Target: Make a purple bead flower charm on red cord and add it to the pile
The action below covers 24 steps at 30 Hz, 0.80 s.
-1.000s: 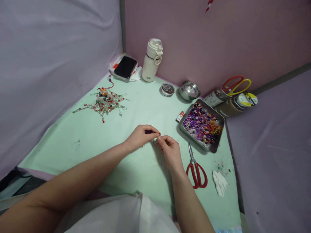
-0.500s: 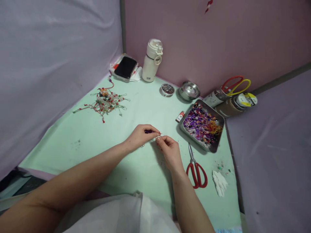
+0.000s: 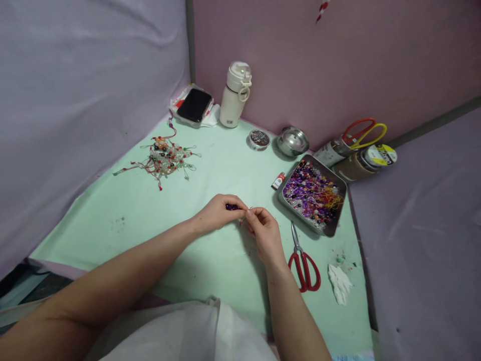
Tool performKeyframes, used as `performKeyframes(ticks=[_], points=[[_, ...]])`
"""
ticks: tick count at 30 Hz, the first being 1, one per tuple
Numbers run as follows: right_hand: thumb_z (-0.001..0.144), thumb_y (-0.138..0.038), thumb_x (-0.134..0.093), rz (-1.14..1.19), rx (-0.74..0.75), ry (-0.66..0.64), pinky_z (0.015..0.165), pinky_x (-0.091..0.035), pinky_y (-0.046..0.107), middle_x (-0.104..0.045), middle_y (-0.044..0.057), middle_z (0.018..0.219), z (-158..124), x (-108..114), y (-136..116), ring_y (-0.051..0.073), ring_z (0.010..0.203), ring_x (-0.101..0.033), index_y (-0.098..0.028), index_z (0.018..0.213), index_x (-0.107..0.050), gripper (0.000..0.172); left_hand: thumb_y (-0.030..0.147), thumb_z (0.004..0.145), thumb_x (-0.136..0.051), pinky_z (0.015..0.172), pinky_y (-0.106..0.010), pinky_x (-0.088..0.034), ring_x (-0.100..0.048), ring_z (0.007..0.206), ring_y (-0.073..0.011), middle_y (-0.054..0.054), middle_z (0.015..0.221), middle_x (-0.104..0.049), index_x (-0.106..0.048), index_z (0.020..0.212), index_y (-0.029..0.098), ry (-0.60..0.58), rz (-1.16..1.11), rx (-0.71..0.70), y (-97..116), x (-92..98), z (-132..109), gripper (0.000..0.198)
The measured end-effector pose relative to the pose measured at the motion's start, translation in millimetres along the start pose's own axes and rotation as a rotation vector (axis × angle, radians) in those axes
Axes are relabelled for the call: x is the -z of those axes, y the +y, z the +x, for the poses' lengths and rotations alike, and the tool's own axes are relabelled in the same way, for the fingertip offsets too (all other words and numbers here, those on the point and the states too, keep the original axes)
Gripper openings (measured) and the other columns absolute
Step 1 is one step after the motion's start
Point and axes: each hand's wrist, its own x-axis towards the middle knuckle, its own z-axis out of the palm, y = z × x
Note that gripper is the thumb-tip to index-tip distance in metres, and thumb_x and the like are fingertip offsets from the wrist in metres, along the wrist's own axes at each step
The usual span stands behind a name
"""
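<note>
Your left hand (image 3: 218,213) pinches purple beads (image 3: 232,206) in a closed grip; your right hand (image 3: 263,230), fingers now curled tighter than a moment ago, closes in until the fingertips meet over the table (image 3: 112,215). The small loop seen earlier is hidden. Bead tray (image 3: 285,200) and scissors (image 3: 305,265) lie to the right.

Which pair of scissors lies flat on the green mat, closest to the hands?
The red-handled scissors, just right of the right hand. The other scissors, with red and yellow handles, stand in a container by the wall.
</note>
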Motion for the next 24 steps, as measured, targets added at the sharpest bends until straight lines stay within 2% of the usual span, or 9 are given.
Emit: performKeyframes(ticks=[3, 6, 9, 13, 16, 20, 24], points=[[0.071, -0.038, -0.075, -0.001, 0.059, 0.032, 0.056, -0.037, 0.023, -0.058, -0.003, 0.074, -1, 0, -1, 0.01, 0.061, -0.048, -0.021, 0.089, -0.064, 0.028, 0.025, 0.072, -0.065, 0.072, -0.027, -0.047, -0.061, 0.077, -0.0162, -0.004, 0.077, -0.069, -0.073, 0.073, 0.016, -0.031, -0.018, 0.012, 0, -0.3, 0, 0.012], [0.073, -0.034, -0.073, 0.0, 0.154, 0.061, 0.06, -0.041, 0.024, -0.061, 0.0, 0.076, -2, 3, -3, 0.011, 0.064, -0.051, -0.02, 0.08, -0.066, 0.018, 0.025, 0.071, -0.066, 0.072, -0.027, -0.045, -0.06, 0.075, -0.0152, -0.004, 0.075, -0.069, -0.073, 0.073, 0.016, -0.068, -0.05, 0.036, -2, -1.1, -1, 0.012], [0.071, -0.032, -0.075, 0.156, 0.191, 0.132, 0.059, -0.043, 0.024, -0.061, -0.001, 0.075, 1, 8, -8, 0.009, 0.062, -0.052, -0.02, 0.077, -0.066, 0.016, 0.027, 0.071, -0.068, 0.066, -0.026, -0.043, -0.057, 0.07, -0.0135, -0.005, 0.073, -0.068, -0.074, 0.076, 0.014, -0.1, -0.096, 0.096, -4, -1.7, -1, 0.015], [0.066, -0.034, -0.08, 0.365, 0.126, 0.185, 0.059, -0.049, 0.023, -0.066, 0.0, 0.082, 8, 18, -14, 0.011, 0.07, -0.061, -0.021, 0.076, -0.062, 0.024, 0.033, 0.068, -0.072, 0.048, -0.023, -0.028, -0.041, 0.051, -0.0073, -0.002, 0.061, -0.061, -0.074, 0.078, 0.012, -0.138, -0.167, 0.232, -2, -1.5, -2, 0.024], [0.067, -0.033, -0.08, 0.445, 0.13, 0.212, 0.067, -0.053, 0.023, -0.069, 0.0, 0.09, 11, 26, -16, 0.012, 0.083, -0.066, -0.022, 0.078, -0.061, 0.025, 0.036, 0.065, -0.074, 0.044, -0.022, -0.02, -0.034, 0.046, -0.0054, 0.001, 0.055, -0.056, -0.073, 0.077, 0.012, -0.181, -0.215, 0.298, 0, -0.7, -3, 0.027], [0.069, -0.031, -0.079, 0.488, 0.213, 0.253, 0.075, -0.056, 0.024, -0.07, 0.0, 0.094, 13, 31, -13, 0.012, 0.091, -0.067, -0.023, 0.08, -0.062, 0.022, 0.036, 0.065, -0.076, 0.043, -0.022, -0.021, -0.038, 0.047, -0.0062, 0.0, 0.055, -0.058, -0.074, 0.078, 0.014, -0.231, -0.224, 0.313, 1, -0.1, -4, 0.026], [0.067, -0.03, -0.082, 0.477, 0.216, 0.315, 0.08, -0.058, 0.028, -0.071, 0.002, 0.094, 16, 30, -11, 0.015, 0.092, -0.069, -0.021, 0.077, -0.063, 0.023, 0.035, 0.068, -0.075, 0.045, -0.022, -0.025, -0.042, 0.048, -0.0068, -0.001, 0.06, -0.062, -0.074, 0.078, 0.014, -0.21, -0.209, 0.276, 1, -0.1, -4, 0.023]])
